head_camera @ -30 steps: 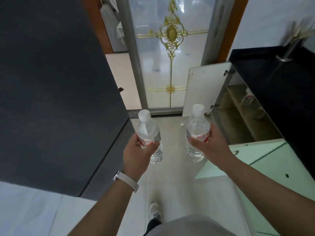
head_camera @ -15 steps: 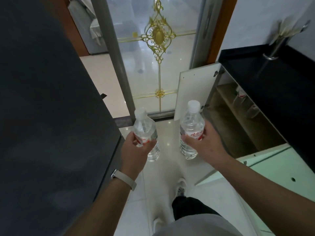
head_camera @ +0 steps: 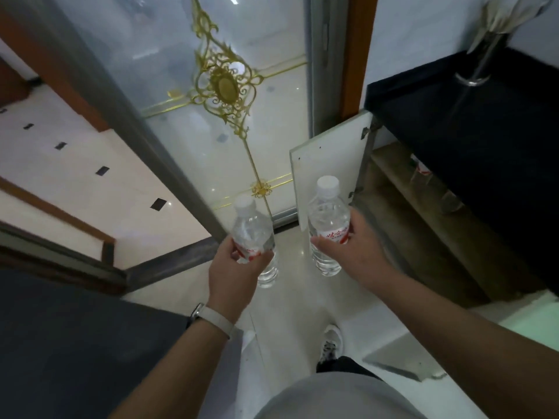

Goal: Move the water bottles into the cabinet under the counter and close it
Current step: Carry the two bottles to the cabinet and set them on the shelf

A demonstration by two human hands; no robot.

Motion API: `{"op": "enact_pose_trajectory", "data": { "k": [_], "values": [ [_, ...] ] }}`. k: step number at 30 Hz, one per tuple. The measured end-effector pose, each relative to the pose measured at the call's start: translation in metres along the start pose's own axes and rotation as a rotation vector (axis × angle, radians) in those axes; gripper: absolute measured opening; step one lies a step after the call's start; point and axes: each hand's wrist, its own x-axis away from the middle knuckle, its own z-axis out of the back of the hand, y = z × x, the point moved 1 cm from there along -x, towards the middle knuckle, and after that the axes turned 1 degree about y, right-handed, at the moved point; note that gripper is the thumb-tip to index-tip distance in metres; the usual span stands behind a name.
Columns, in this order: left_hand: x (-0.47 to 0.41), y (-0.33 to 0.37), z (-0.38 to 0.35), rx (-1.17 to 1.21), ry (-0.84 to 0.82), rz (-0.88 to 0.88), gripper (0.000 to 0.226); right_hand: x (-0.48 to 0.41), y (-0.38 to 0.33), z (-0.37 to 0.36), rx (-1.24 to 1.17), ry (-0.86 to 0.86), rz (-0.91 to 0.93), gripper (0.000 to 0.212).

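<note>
My left hand [head_camera: 234, 273] grips a clear water bottle [head_camera: 252, 234] with a white cap and a red label, held upright over the floor. In my right hand [head_camera: 354, 252] is a second, similar water bottle [head_camera: 328, 213], also upright. To the right stands the cabinet [head_camera: 423, 213] under the black counter [head_camera: 472, 128], its far white door [head_camera: 328, 158] swung open. Wooden shelves show inside, and something with red marks stands on the upper shelf, too blurred to name. Both bottles are outside the cabinet, level with its far end.
A glass sliding door with gold ornament [head_camera: 223, 86] stands ahead. A dark surface [head_camera: 75, 343] fills the lower left. The near cabinet door [head_camera: 438, 352], pale green, stands open at lower right. A metal holder [head_camera: 481, 62] stands on the counter. My shoe [head_camera: 331, 346] is on the tiled floor.
I have stepped forward toward the glass door and the open cabinet. The dark surface on the left has dropped lower in view. Both hands still hold their bottles.
</note>
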Motion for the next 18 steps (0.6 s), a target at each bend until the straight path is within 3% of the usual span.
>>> {"op": "enact_pose_trajectory", "data": {
  "k": [12, 18],
  "values": [
    [-0.108, 0.066, -0.108, -0.021, -0.243, -0.121, 0.047, -0.080, -0.014, 0.082, -0.001, 0.261, -0.007, 0.052],
    [-0.146, 0.074, -0.149, -0.090, -0.391, -0.153, 0.043, -0.093, 0.001, 0.103, 0.037, 0.423, -0.143, 0.053]
  ]
}}
